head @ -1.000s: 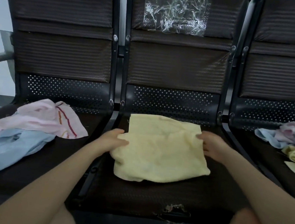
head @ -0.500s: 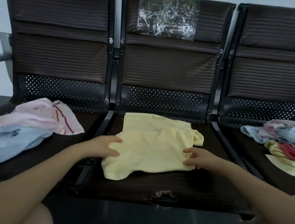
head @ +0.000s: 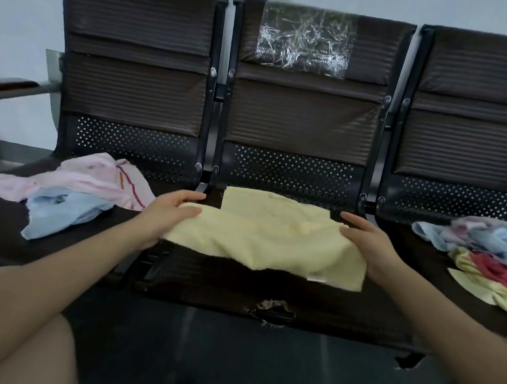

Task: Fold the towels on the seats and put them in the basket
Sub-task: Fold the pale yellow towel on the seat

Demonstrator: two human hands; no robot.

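- Pale yellow cloth towel (head: 268,241): on the dark middle seat (head: 266,291), long axis left to right.
- Left hand (head: 169,210) and right hand (head: 366,245): fingers curled, gripping the towel's opposite ends, lifting them slightly.

The plain pale-yellow cloth towel (head: 272,241) lay on the dark brown woven middle seat (head: 265,294). On the left seat's dark surface, a pink towel with red and orange stripes (head: 89,182) overlapped a plain light-blue towel (head: 60,214). The right seat's heap (head: 491,260) mixed light blue, pink, red and yellow.
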